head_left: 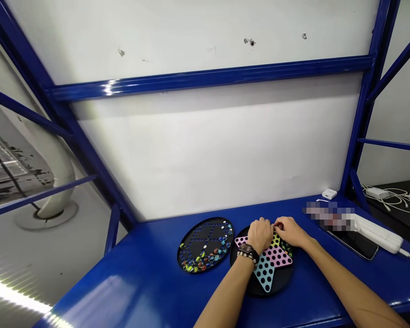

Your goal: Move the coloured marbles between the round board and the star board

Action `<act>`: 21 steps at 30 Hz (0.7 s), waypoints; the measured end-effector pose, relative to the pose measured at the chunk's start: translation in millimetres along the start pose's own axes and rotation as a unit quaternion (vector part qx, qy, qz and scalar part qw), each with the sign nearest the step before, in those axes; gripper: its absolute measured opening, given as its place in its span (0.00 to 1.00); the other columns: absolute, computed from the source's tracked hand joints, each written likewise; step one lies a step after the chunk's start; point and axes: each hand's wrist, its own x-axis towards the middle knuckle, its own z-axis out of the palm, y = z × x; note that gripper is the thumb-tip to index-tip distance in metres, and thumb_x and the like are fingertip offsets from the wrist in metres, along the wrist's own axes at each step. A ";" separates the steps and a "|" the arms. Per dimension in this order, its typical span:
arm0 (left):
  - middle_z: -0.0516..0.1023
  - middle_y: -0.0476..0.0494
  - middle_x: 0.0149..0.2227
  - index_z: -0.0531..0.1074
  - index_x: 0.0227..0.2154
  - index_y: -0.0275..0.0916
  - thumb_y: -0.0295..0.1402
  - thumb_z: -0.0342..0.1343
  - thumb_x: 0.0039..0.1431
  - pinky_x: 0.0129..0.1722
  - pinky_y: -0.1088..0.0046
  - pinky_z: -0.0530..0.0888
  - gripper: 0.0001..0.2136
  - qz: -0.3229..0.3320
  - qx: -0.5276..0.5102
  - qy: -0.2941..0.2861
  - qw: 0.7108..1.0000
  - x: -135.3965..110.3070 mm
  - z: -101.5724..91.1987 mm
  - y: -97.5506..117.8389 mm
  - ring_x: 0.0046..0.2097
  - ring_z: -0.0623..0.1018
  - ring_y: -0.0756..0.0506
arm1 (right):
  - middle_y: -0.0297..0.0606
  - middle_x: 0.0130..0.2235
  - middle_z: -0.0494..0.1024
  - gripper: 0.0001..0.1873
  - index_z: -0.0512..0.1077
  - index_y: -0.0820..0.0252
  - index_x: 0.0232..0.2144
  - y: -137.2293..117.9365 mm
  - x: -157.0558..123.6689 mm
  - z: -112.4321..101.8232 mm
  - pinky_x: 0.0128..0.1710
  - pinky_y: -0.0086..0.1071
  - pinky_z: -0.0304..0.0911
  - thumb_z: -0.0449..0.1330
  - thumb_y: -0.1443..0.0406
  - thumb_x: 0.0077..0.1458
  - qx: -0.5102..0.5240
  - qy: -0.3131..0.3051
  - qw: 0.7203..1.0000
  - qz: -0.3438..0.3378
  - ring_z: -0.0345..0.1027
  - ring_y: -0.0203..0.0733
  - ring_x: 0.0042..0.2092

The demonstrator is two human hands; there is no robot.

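A star-shaped Chinese checkers board [267,273] with dark holes and pink, yellow and light blue areas lies on a round black tray [283,281]. My left hand [260,233], with a watch and a beaded bracelet at the wrist, is over the far part of the star, its fingers curled and their tips hidden. Close beside it, my right hand [289,230] has thumb and fingers pinched together at the star's far right side. What either hand holds is too small or hidden. Some green marbles [287,248] show on the tray beneath my right hand.
To the left is a second round black tray [191,241] with rows of holes and several coloured glass marbles [210,258]. A phone [358,245], a white power strip [379,234] and a small white case [329,194] sit at the right of the blue table [150,269]. Blue metal frame bars [212,81] stand behind.
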 end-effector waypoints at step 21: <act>0.76 0.39 0.37 0.67 0.41 0.36 0.33 0.39 0.69 0.33 0.69 0.71 0.12 0.011 -0.017 0.008 1.000 -0.9 2.2 0.2 0.35 0.78 0.43 | 0.35 0.25 0.77 0.09 0.76 0.60 0.27 3.9 2.1 0.5 0.28 0.29 0.56 0.55 0.66 0.50 0.037 0.007 0.999 -0.002 0.66 0.37 0.27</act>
